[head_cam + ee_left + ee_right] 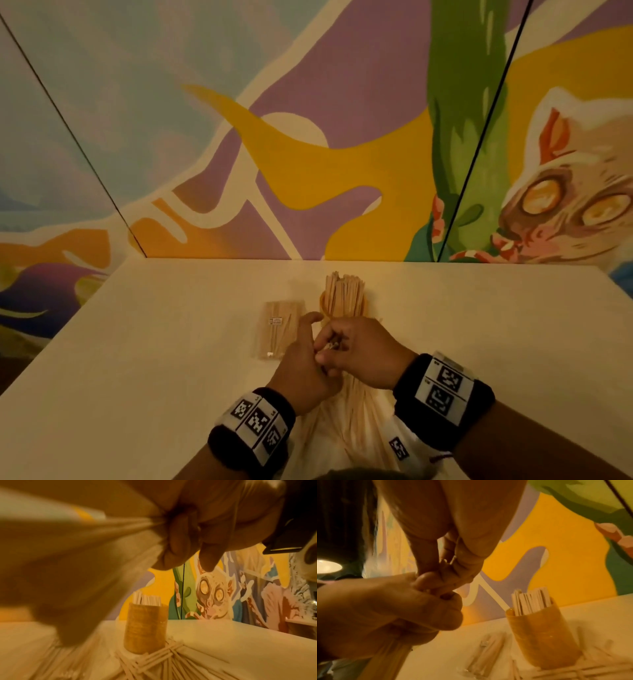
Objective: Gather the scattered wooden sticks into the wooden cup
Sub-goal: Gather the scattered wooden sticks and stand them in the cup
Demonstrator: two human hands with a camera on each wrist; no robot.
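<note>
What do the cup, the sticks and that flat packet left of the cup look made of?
Cup: apparently wood, amber, faint horizontal grain, slight sheen. Sticks: pale unfinished wood, flat and matte with square-cut ends. Packet: seemingly clear glossy plastic film with a small label, more sticks showing through; too blurred to be sure.

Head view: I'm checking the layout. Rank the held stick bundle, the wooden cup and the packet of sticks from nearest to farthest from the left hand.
1. Stick bundle, in the left hand.
2. Packet of sticks, just left.
3. Wooden cup, ahead, toward the wall.
</note>
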